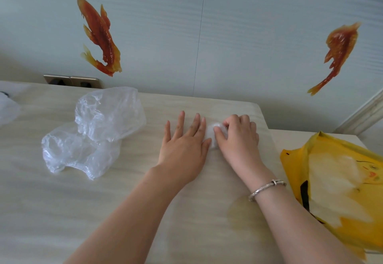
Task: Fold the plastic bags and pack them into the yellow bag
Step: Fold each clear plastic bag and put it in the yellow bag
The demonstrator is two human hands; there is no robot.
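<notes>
Small folded clear plastic bag (211, 134) sits on the desk (124, 197), right of centre toward the far edge, mostly hidden between the two hands. Right hand (238, 137) has fingers curled down over it, thumb and fingertips pinching the wad against the desk. Left hand (183, 145) lies flat just beside it, fingers straight and spread, palm down, index-finger side touching the bag's left edge; not gripping anything. Silver bracelet (267, 188) on the right wrist. Two loose clear plastic bags (91, 133), crumpled and overlapping, lie on the desk well to the left of the hands, unfolded. Yellow bag (335, 187) lies at the right edge of the desk, near the right forearm, opening facing the hands, some pale contents showing through; can't tell what they are. Another bit of white plastic (8, 108) at the far left edge, partly cut off. Behind the desk: pale wall with two orange fish stickers (99, 36), and a socket plate (71, 80) low on the wall at left.
</notes>
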